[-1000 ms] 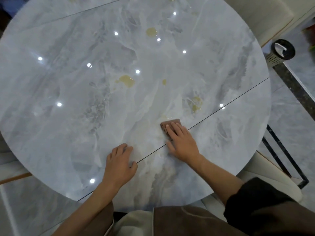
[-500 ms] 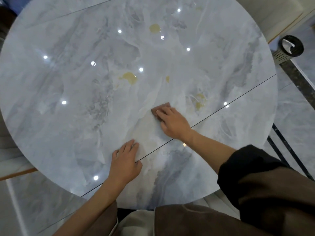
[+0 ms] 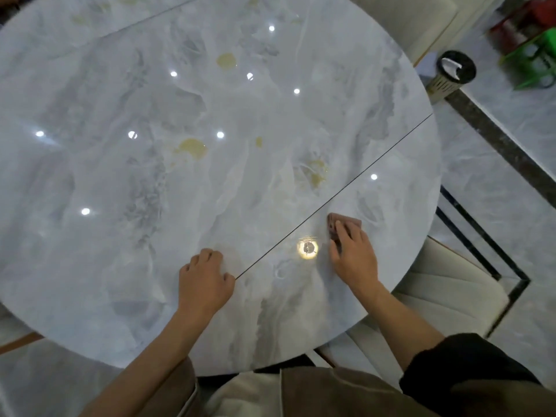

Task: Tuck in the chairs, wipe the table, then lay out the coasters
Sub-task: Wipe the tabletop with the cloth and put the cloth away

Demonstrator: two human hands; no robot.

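We see a black-rimmed cylindrical waste bin [image 3: 451,78] standing on the grey marble floor [image 3: 493,188], near a green plastic stool [image 3: 534,66].

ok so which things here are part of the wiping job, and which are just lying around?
Job in hand:
- round marble table
- brown cloth, pressed flat by the right hand
- left hand, resting on the tabletop
- cream chair at the table's right edge

Lying about:
- black waste bin on the floor
- green stool, far right
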